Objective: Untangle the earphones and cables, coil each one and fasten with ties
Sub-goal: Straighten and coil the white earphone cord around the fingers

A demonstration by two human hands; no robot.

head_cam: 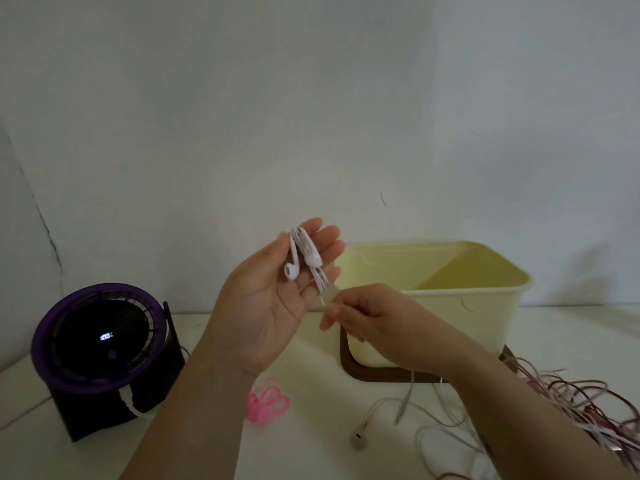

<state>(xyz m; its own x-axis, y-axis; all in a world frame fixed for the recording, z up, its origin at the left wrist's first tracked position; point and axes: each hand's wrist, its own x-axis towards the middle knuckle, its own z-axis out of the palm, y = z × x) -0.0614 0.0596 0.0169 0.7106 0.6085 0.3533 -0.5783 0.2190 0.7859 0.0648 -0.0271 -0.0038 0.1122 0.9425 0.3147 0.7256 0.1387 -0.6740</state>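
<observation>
Left hand: the left hand (pixel 266 299) is raised with the palm facing the camera and the fingers straight and spread a little; it carries the cord looped over them
Right hand: the right hand (pixel 367 317) sits just below the left, fingertips pinched on the free run of the thin cord
White earphones: the white earphones (pixel 304 258) are in the air above the surface, several loops lying over the left fingers, both buds hanging against the palm side
Done so far: judging by the loops, this one set is freed from the heap and partly coiled; no tie is on it
Left to do: the last of the cord to wind, then a tie round the coil
Ties: the pink ties (pixel 266 400) lie in a small heap on the surface (pixel 304 445), below the left wrist
Remaining cables: a tangle of pinkish cables (pixel 571 400) lies at the right, with another earbud (pixel 358 436) and its pale cord loose beside it (how many separate cords, I cannot tell)
Overall: early in the task by my reckoning, most of it unsorted
Nearby: a yellow bin (pixel 485 306) on a brown tray (pixel 349 368), and a purple fan (pixel 97 341) at the left
</observation>
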